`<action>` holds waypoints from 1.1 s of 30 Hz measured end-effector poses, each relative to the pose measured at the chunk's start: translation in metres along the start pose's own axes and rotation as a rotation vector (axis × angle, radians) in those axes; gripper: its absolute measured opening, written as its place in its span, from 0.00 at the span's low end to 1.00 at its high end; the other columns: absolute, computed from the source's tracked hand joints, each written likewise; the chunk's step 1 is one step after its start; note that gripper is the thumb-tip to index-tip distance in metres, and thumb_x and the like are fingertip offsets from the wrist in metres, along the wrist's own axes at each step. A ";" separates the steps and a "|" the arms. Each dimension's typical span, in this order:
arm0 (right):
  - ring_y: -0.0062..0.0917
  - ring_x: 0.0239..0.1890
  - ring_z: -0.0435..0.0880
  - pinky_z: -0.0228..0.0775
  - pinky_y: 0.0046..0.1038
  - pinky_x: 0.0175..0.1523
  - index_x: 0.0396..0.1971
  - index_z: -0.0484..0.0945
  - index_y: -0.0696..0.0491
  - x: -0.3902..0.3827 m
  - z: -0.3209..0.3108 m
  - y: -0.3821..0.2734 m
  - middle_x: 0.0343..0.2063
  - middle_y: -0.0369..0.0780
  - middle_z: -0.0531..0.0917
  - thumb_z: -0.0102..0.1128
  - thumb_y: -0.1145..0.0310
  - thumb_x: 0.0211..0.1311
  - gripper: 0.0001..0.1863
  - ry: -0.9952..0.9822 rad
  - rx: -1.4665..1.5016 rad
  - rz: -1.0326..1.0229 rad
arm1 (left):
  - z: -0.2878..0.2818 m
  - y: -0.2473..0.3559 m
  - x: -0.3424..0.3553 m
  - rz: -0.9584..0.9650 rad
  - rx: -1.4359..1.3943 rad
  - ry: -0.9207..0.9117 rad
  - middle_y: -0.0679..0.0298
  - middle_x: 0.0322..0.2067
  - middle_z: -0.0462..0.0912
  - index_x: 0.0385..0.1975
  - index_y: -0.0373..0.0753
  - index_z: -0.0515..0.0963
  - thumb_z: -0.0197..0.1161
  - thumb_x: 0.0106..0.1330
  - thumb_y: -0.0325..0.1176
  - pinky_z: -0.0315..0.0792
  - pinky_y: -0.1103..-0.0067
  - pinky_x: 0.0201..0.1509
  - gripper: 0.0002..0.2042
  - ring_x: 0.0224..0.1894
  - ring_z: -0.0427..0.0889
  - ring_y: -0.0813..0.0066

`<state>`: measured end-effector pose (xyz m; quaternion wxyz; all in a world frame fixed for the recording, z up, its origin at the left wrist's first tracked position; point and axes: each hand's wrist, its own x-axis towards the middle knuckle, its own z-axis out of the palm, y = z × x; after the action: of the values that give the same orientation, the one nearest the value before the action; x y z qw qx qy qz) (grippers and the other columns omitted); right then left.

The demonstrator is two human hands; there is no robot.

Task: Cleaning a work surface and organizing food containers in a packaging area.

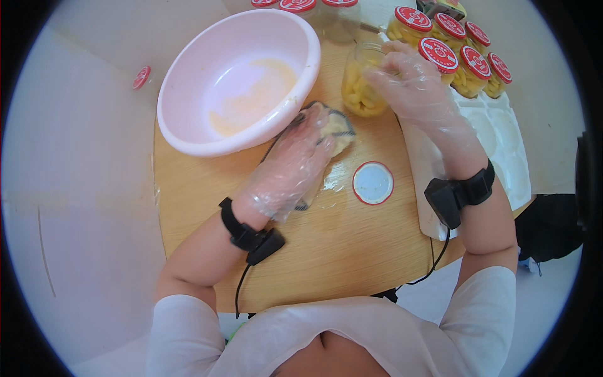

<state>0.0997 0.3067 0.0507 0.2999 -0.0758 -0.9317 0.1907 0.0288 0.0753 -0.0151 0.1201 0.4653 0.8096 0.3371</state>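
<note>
Both my hands wear clear plastic gloves. My left hand (295, 157) is closed over a cream cloth (340, 131) with dark stripes, pressed to the wet tabletop beside the basin. My right hand (411, 81) grips the upper right side of a lidless glass jar (362, 88), which stands upright with yellow fruit-like pieces in liquid. Nearer me, a red-rimmed jar lid (373, 183) lies with its white inside up.
A pink basin (188, 135) with a little yellowish liquid stands at the left. Several jars with red lids (438, 55) are grouped at the far right, by a white moulded tray (509, 144). More lidded jars (340, 19) stand at the back. Another red lid (142, 77) is at the far left.
</note>
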 end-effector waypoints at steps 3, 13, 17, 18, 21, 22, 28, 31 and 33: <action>0.48 0.50 0.78 0.71 0.39 0.55 0.32 0.82 0.57 -0.001 0.008 0.002 0.51 0.52 0.78 0.63 0.52 0.59 0.20 -0.003 0.009 0.011 | 0.007 0.013 0.022 0.015 -0.019 -0.023 0.42 0.68 0.58 0.66 0.28 0.60 0.49 0.72 0.41 0.49 0.65 0.74 0.28 0.71 0.56 0.46; 0.45 0.45 0.79 0.72 0.39 0.49 0.28 0.81 0.56 -0.002 0.008 -0.002 0.44 0.48 0.80 0.65 0.55 0.58 0.17 -0.012 0.074 -0.135 | -0.002 -0.002 -0.003 0.525 0.228 -0.268 0.42 0.69 0.56 0.59 0.33 0.71 0.55 0.68 0.41 0.53 0.53 0.70 0.23 0.70 0.57 0.45; 0.43 0.46 0.79 0.72 0.38 0.49 0.32 0.81 0.54 -0.003 0.011 -0.001 0.45 0.47 0.80 0.68 0.53 0.55 0.18 -0.046 0.194 -0.072 | -0.012 0.014 -0.034 0.461 0.225 -0.395 0.46 0.70 0.55 0.61 0.35 0.69 0.55 0.68 0.40 0.52 0.52 0.72 0.24 0.71 0.55 0.46; 0.42 0.46 0.80 0.72 0.37 0.50 0.33 0.81 0.53 -0.001 0.012 -0.004 0.45 0.47 0.80 0.69 0.52 0.54 0.19 -0.031 0.234 -0.013 | -0.014 0.016 -0.039 0.437 0.226 -0.424 0.47 0.70 0.54 0.62 0.36 0.68 0.55 0.69 0.40 0.50 0.52 0.72 0.24 0.72 0.54 0.46; 0.39 0.43 0.81 0.73 0.36 0.46 0.31 0.81 0.51 0.001 -0.009 -0.023 0.40 0.44 0.82 0.71 0.53 0.51 0.17 0.242 -0.130 -0.224 | -0.019 0.017 -0.052 0.379 0.198 -0.433 0.49 0.71 0.54 0.64 0.38 0.66 0.54 0.69 0.40 0.48 0.52 0.73 0.25 0.72 0.53 0.46; 0.39 0.43 0.81 0.73 0.36 0.46 0.31 0.81 0.51 0.001 -0.022 -0.033 0.40 0.44 0.82 0.71 0.53 0.51 0.17 0.240 -0.128 -0.231 | -0.020 0.016 -0.056 0.347 0.171 -0.416 0.49 0.71 0.54 0.64 0.39 0.66 0.54 0.69 0.39 0.48 0.52 0.73 0.25 0.72 0.53 0.46; 0.39 0.32 0.81 0.73 0.34 0.37 0.26 0.79 0.53 -0.029 -0.039 -0.072 0.28 0.40 0.82 0.72 0.65 0.50 0.10 -0.524 0.210 -0.345 | -0.035 0.021 -0.078 0.361 0.243 -0.457 0.50 0.69 0.59 0.61 0.38 0.70 0.58 0.66 0.36 0.53 0.53 0.71 0.23 0.71 0.57 0.48; 0.39 0.32 0.80 0.72 0.35 0.36 0.26 0.78 0.54 -0.034 -0.040 -0.078 0.26 0.41 0.81 0.71 0.67 0.49 0.10 -0.840 0.289 -0.432 | -0.039 0.021 -0.096 0.332 0.226 -0.425 0.52 0.69 0.61 0.62 0.41 0.70 0.60 0.64 0.35 0.53 0.53 0.71 0.24 0.70 0.59 0.50; 0.40 0.32 0.81 0.73 0.37 0.36 0.25 0.80 0.53 -0.047 -0.031 -0.081 0.25 0.42 0.81 0.68 0.64 0.50 0.09 -0.930 0.407 -0.496 | -0.041 0.015 -0.102 0.305 0.210 -0.423 0.53 0.69 0.59 0.63 0.42 0.69 0.58 0.66 0.35 0.52 0.53 0.72 0.24 0.71 0.58 0.50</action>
<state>0.1534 0.2300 0.0820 -0.0978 0.2967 -0.9002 0.3036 0.0734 -0.0224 0.0131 0.1855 0.6515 0.7178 0.1611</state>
